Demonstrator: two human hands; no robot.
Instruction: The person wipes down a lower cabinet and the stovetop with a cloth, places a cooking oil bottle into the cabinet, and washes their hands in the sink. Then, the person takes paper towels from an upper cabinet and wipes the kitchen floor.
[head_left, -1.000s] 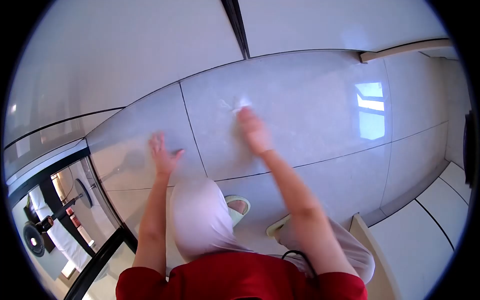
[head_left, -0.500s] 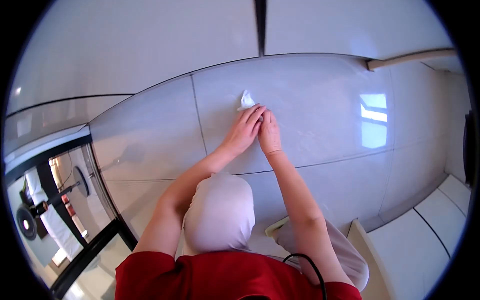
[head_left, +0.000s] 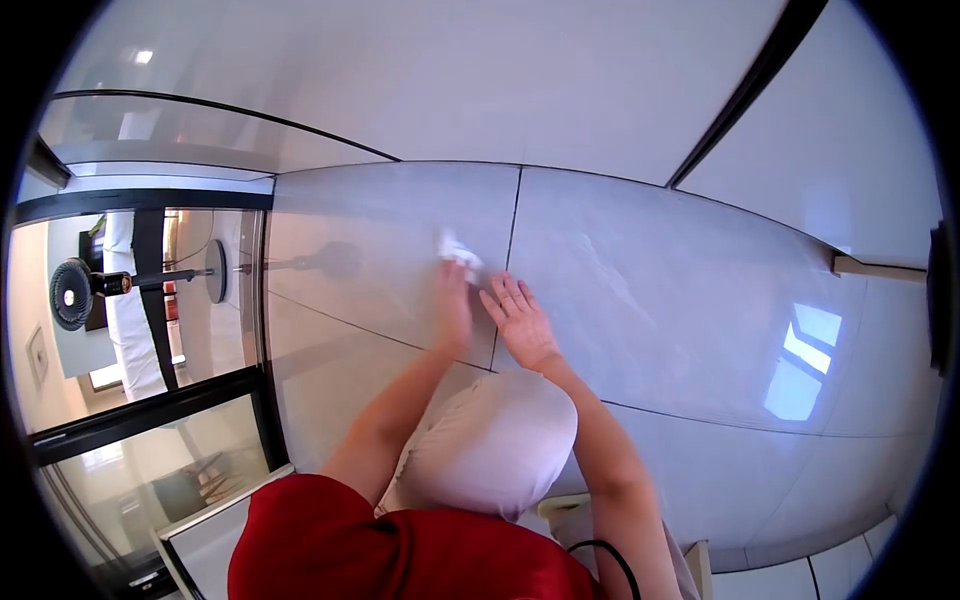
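A crumpled white tissue (head_left: 456,246) lies against the grey tiled floor (head_left: 620,290), partly covered by the fingertips of my left hand (head_left: 453,312). That hand is smeared by motion, with its fingers together on the tissue and pressing it down. My right hand (head_left: 522,318) is just to the right, beyond the dark tile joint. Its fingers are spread, palm down at the floor, with nothing in them. My bent knee (head_left: 500,440) in pale trousers rises close behind both hands.
White cabinet fronts (head_left: 560,80) run along the far edge of the floor. On the left stands a black-framed glass door (head_left: 265,310), with a fan (head_left: 75,293) visible through it. A pale wooden edge (head_left: 875,268) juts out at the right.
My view has turned toward the glass door. My hands were together at the tissue; now they are apart, the left moving with the tissue over the floor and the right spread beside it.
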